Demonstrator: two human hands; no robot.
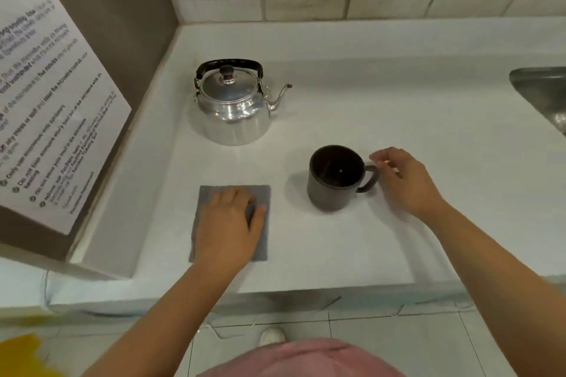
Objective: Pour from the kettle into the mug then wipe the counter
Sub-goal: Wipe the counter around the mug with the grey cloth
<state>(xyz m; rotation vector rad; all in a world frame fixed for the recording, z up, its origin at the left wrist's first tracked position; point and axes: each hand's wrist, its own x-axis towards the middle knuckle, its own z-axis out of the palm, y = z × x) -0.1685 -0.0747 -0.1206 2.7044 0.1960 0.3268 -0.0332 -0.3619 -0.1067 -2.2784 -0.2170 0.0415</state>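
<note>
You see a shiny silver kettle point(234, 107) standing upright at the far left of the white counter point(382, 119). Its black handle arches over the lid, and its thin spout points right. A dark mug point(335, 177) stands upright near the middle, closer to you than the kettle and to its right. The mug looks dark inside, and you cannot tell if anything is in it. Its handle points right. A flat grey cloth point(263, 196) lies on the counter to the left of the mug, near the front edge.

A wall with a printed paper point(52, 107) closes the left side. A metal sink point(545, 95) starts at the far right. Between the mug and the sink the counter is bare.

Your left hand point(228, 223) lies flat on the cloth, fingers spread, pressing down and not gripping. Your right hand point(404, 180) is loosely open just beside the mug's handle, fingers curled a little, holding nothing.
</note>
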